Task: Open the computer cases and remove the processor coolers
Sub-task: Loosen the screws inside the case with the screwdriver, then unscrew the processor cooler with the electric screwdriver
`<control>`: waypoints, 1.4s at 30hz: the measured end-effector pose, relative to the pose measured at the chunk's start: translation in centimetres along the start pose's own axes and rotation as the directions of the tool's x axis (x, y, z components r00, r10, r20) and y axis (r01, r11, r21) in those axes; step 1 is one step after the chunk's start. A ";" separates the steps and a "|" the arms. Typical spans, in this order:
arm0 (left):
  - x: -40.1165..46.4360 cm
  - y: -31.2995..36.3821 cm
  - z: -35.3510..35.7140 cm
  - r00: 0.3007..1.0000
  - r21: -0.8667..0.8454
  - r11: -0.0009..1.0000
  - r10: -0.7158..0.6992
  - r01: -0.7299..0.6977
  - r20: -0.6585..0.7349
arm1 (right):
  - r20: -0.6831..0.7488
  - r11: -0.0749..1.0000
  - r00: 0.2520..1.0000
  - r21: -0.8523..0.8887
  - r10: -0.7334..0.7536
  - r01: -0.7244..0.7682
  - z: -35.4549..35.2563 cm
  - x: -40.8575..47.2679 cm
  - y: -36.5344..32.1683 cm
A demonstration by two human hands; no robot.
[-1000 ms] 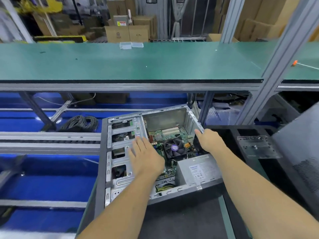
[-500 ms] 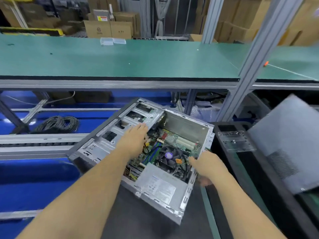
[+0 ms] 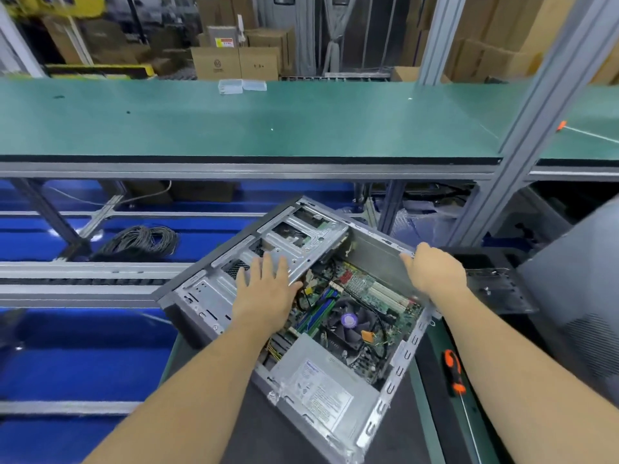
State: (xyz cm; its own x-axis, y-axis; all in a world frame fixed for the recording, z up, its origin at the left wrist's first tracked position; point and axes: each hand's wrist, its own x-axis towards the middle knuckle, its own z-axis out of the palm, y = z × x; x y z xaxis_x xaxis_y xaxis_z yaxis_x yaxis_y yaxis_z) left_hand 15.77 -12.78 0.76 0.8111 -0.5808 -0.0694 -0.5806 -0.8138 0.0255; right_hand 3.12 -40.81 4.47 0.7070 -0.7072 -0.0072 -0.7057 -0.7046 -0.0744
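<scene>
Risk of tipping the open computer case [image 3: 234, 289] off the desk [image 3: 432, 356] edge: left grip [image 3: 268, 289] flat on its drive cage, right grip [image 3: 432, 269] curled over its far wall.

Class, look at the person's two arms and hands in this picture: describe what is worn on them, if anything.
Nothing is worn. The left hand and right hand are bare, with no gloves, rings or watch visible. Both forearms are bare up to the picture's edge, so no sleeve shows. No wrist strap or cable is attached.
</scene>
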 end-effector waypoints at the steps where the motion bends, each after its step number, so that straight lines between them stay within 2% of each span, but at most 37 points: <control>1: 0.6 -0.6 -0.1 0.999 -0.003 1.000 0.031 -0.031 0.015 | -0.019 1.000 1.000 -0.014 0.016 -0.017 -0.1 -0.8 -0.1; 5: 3.1 -3.5 -0.9 0.972 0.063 0.971 0.228 -0.232 0.058 | 0.015 0.994 0.998 -0.088 0.067 -0.066 -0.4 -6.2 0.0; 7: 3.9 -4.1 -1.3 0.951 0.129 0.943 0.297 -0.306 0.090 | 0.097 0.993 0.992 -0.093 0.081 -0.072 -0.2 -9.4 0.4; 9: 3.8 -3.7 -1.7 0.947 0.179 0.930 0.306 -0.320 0.102 | 0.200 0.995 0.975 -0.044 0.099 -0.092 -0.5 -11.2 0.9; 12: 2.3 -1.0 -2.7 0.969 0.088 0.968 0.227 -0.236 0.094 | 0.257 0.996 0.965 0.058 0.053 -0.070 -1.5 -10.1 0.4; 15: -0.7 2.3 -2.5 0.985 -0.016 0.987 0.161 -0.161 0.058 | 0.162 0.947 0.985 0.322 -0.060 0.004 -1.1 -7.3 -2.3; 17: -2.7 3.3 -1.9 0.991 -0.013 0.991 0.131 -0.131 0.005 | 0.114 0.926 0.992 0.377 -0.055 0.008 -0.4 -6.2 -3.9; 22: -5.7 0.7 0.0 0.996 0.008 0.996 0.084 -0.084 -0.006 | 0.039 0.985 0.999 0.168 -0.038 0.031 0.9 -5.9 -4.3; 26: -5.9 0.0 -0.5 0.985 -0.192 0.968 0.146 -0.161 -0.088 | -0.001 1.000 1.000 0.004 -0.015 0.015 1.4 -7.0 -3.6; 29: -5.5 0.1 -1.3 0.973 -0.216 0.951 0.202 -0.223 -0.114 | -0.027 0.997 0.997 0.006 0.071 -0.070 2.2 -8.7 -2.6; 32: -5.6 0.1 -1.8 0.967 -0.158 0.962 0.199 -0.224 -0.161 | 0.031 0.989 0.994 0.098 0.108 -0.111 0.9 -10.1 -2.8; 33: -6.0 0.3 -1.9 0.964 -0.128 0.969 0.187 -0.213 -0.188 | 0.017 0.992 0.996 0.092 0.087 -0.088 0.3 -10.9 -3.4; 35: -6.8 0.3 -1.7 0.963 -0.113 0.981 0.127 -0.157 -0.237 | -0.144 0.998 0.988 0.023 -0.058 0.061 -0.5 -13.3 -5.3; 36: -7.3 0.2 -1.6 0.964 -0.134 0.984 0.085 -0.122 -0.251 | -0.246 0.980 0.951 0.009 -0.189 0.197 -0.6 -15.0 -6.5; 37: -7.9 -0.1 -1.4 0.964 -0.175 0.980 0.047 -0.095 -0.260 | -0.317 0.930 0.883 0.003 -0.347 0.367 -0.5 -16.9 -7.7; 39: -9.1 -0.8 -1.2 0.966 -0.254 0.963 0.017 -0.085 -0.258 | -0.370 0.736 0.678 -0.024 -0.635 0.677 0.5 -20.9 -9.9; 41: -10.4 -1.3 -1.3 0.972 -0.255 0.961 0.049 -0.109 -0.231 | -0.393 0.562 0.498 -0.062 -0.773 0.825 1.8 -24.4 -11.1; 42: -11.3 -1.4 -1.6 0.976 -0.260 0.958 0.065 -0.118 -0.206 | -0.427 0.516 0.446 -0.057 -0.787 0.855 2.4 -25.8 -11.4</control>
State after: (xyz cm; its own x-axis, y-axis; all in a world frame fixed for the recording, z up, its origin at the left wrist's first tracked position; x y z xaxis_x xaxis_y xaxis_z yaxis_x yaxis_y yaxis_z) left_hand 7.57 -5.12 3.12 0.7691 -0.6238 0.1393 -0.6338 -0.7162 0.2922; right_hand -6.96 -14.42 3.15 0.8503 0.2142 0.4808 0.2377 -0.9713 0.0125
